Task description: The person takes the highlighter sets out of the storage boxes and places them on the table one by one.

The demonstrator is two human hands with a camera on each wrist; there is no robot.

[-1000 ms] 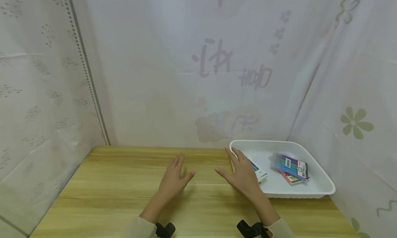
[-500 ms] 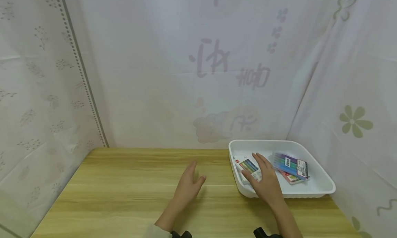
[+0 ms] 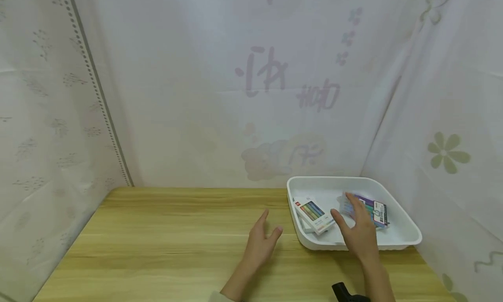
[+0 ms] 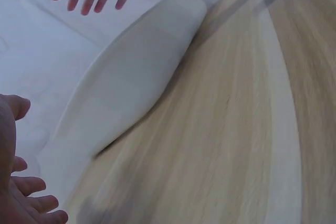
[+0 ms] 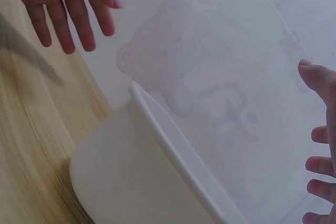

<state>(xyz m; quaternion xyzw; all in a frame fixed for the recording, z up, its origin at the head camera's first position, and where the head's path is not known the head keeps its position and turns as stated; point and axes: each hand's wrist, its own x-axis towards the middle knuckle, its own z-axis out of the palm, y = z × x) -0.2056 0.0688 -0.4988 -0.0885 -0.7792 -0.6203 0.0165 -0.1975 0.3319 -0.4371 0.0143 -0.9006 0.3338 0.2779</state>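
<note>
My right hand (image 3: pixel 360 232) hovers over the right part of a white plastic basket (image 3: pixel 406 223), its fingers spread and holding nothing. Partly behind that hand lies a clear pack of coloured pens (image 3: pixel 379 212) with a white label. At the basket's left side, a white box with coloured bars printed on its front (image 3: pixel 314 214) rests on another pale box (image 3: pixel 305 226). My left hand (image 3: pixel 260 245) is above the table, left of the basket, fingers extended and nothing in them. The left wrist view shows the basket's outer wall (image 4: pixel 134 72) between both hands.
The wooden table (image 3: pixel 157 241) spreads to the left of the basket. A pale printed cloth (image 3: pixel 188 96) hangs behind the table and along both sides. The basket stands near the back right corner, close to the right-hand cloth.
Both hands have moved to the right. My right hand has passed from the basket's left rim to over the pen pack, uncovering the white box. The view has shifted slightly.
</note>
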